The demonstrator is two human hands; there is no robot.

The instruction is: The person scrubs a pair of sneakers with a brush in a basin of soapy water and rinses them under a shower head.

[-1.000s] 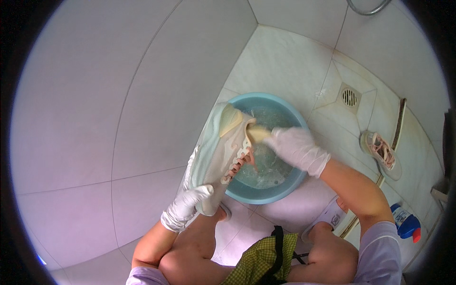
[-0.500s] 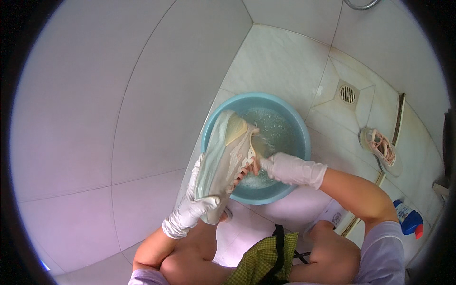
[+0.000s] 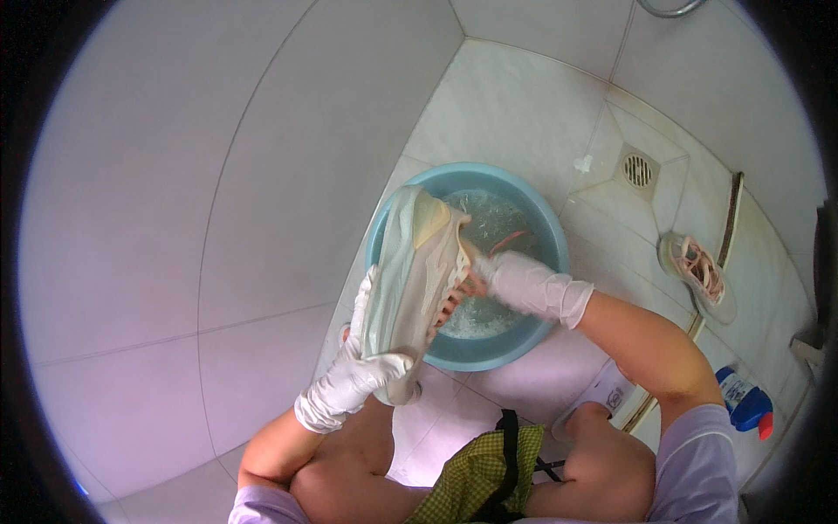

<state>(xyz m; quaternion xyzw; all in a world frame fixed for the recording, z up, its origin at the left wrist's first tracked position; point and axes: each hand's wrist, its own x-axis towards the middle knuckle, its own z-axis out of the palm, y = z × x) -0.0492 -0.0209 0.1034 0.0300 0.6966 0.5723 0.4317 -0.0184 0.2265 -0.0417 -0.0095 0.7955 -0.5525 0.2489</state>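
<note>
A pale sneaker [image 3: 408, 284] with a cream heel patch and pink laces is held on its side over a light-blue basin [image 3: 546, 227]. Its heel points away from me and its sole faces left. My left hand [image 3: 356, 371], in a white glove, is closed around the toe end, thumb across the upper. In a matching glove, my right hand [image 3: 528, 286] is at the shoe's opening beside the laces. Motion smears its fingers, so whatever they may hold is unclear. Bubbly water [image 3: 489, 223] fills part of the basin, and a loose pink lace trails over it.
At the right, another sneaker [image 3: 698, 275] with pink laces lies by a raised strip. A blue bottle [image 3: 744, 402] with a red cap is nearer to me. Beyond the basin is a floor drain [image 3: 638, 171]. A wall [image 3: 262, 183] stands close on the left.
My right hand has shifted slightly at the shoe's opening, and a pink lace now shows above the water. White foam has appeared on the floor near the drain. My left hand keeps its grip.
</note>
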